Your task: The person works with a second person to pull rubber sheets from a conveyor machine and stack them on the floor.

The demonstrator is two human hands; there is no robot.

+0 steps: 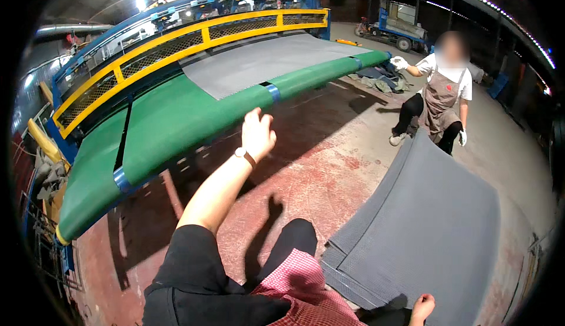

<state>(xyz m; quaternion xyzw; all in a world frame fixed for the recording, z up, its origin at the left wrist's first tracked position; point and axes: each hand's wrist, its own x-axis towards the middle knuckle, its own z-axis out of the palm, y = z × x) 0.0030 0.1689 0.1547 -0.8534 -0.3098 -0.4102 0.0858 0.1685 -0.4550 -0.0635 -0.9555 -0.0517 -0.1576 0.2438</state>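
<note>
Two grey mesh mats are in view. One mat on the belt (268, 61) lies flat on the green conveyor (176, 120), its long axis running along the belt toward the far end, near the yellow guard rail (176, 46). The other is a stack of mats on the floor (424, 232), its long axis pointing away from the wearer toward a co-worker (441, 99) at its far end; how many sheets it holds I cannot count, though the near corner shows layered edges.

Two hands belong to the wearer. The left hand (258, 133), a watch (244, 156) on its wrist, is raised just short of the conveyor's edge, fingers loosely curled and holding nothing. The right hand (422, 308) sits low beside the near edge of the stack; whether it grips anything I cannot tell.

The co-worker wears an apron and two white gloves and stands on the red floor (329, 173).
</note>
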